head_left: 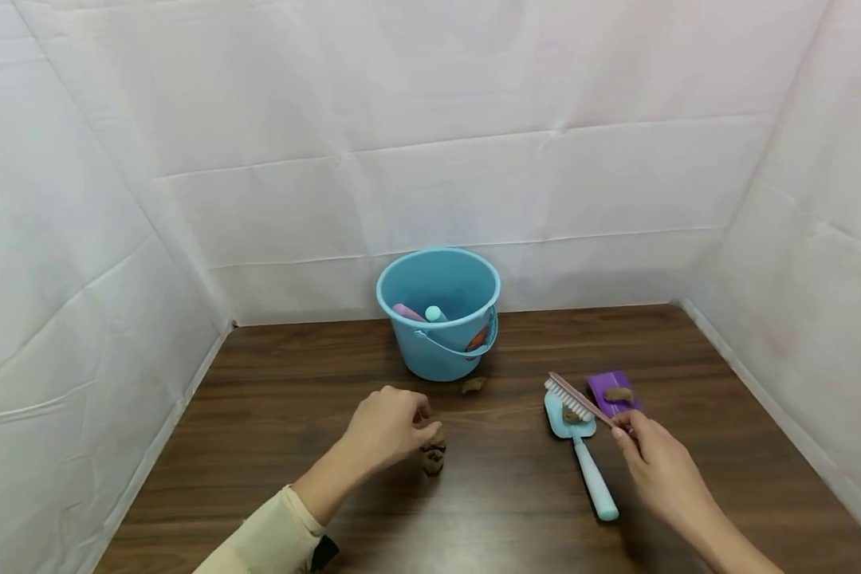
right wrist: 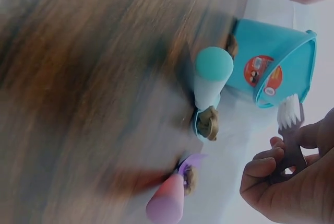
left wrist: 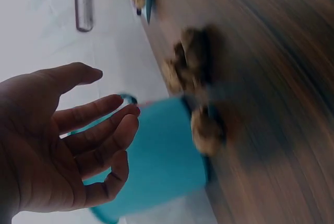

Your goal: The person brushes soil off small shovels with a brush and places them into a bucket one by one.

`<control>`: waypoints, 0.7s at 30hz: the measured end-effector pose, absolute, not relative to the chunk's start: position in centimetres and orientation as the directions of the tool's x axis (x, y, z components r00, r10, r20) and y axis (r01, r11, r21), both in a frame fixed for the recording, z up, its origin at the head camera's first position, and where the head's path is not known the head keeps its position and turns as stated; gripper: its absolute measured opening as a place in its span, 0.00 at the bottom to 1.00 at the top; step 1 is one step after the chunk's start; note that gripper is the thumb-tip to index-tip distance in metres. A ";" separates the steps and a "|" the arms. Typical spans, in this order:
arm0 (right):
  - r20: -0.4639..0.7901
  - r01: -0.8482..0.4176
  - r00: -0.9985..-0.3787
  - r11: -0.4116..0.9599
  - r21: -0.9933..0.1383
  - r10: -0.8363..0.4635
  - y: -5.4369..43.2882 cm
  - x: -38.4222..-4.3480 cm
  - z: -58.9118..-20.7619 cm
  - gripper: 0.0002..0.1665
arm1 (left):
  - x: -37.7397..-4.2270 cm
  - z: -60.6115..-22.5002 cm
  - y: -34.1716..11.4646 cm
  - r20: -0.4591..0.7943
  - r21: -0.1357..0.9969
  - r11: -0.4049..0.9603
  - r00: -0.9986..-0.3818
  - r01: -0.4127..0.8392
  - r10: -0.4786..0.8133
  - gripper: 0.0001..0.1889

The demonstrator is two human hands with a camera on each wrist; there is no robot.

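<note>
My left hand hovers beside several brown clay-like lumps left of the middle of the table. In the left wrist view its fingers are loosely bent, with nothing between them, and the lumps lie apart from it. My right hand grips a pink brush with white bristles. The bristles are above a light blue toy shovel, which lies on the table with a brown lump on its blade. Beside it, a purple shovel bears another brown lump; its pink handle shows in the right wrist view.
A blue bucket stands at the back of the table, its handle hanging down in front. Inside are a pink handle and a light blue one. Another brown lump lies before it. White cloth walls enclose the wooden table.
</note>
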State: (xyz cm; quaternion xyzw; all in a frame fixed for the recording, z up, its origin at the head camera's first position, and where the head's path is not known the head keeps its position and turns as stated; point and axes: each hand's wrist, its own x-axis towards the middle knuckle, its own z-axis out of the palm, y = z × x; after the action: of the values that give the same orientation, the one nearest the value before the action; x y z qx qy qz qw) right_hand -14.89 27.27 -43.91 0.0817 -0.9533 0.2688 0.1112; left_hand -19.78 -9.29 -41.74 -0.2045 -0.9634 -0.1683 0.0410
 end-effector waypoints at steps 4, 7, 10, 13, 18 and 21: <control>0.261 -0.199 -0.962 0.848 -0.492 -0.074 27.8 -14.6 -44.0 0.12 | -20.2 -42.2 -6.5 0.124 0.297 0.843 -0.893 0.449 0.432 0.10; 0.262 -0.188 -0.963 0.850 -0.492 -0.061 28.5 -14.4 -43.9 0.14 | -20.5 -42.6 -3.9 0.100 0.267 0.839 -0.880 0.473 0.464 0.11; 0.241 -0.162 -0.970 0.850 -0.501 -0.042 29.1 -14.2 -43.9 0.16 | -20.7 -42.9 -1.2 0.082 0.248 0.830 -0.864 0.500 0.497 0.13; 0.243 -0.145 -0.970 0.858 -0.492 -0.024 29.5 -14.0 -43.9 0.16 | -20.9 -43.3 1.4 0.057 0.239 0.815 -0.846 0.528 0.531 0.13; 0.277 -0.141 -0.961 0.864 -0.484 -0.002 30.8 -13.7 -44.1 0.15 | -21.0 -44.2 4.9 0.010 0.212 0.801 -0.821 0.560 0.571 0.13; 0.300 -0.130 -0.954 0.874 -0.468 0.019 32.4 -13.4 -44.3 0.15 | -20.7 -44.7 6.6 -0.007 0.199 0.790 -0.806 0.579 0.592 0.13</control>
State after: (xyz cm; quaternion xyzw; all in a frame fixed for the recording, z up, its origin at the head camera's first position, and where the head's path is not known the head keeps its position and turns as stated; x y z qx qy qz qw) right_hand -13.43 32.37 -44.32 0.0288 -0.9564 0.2492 0.1492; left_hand -20.70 6.55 -44.74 -0.3098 -0.9455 -0.0941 -0.0344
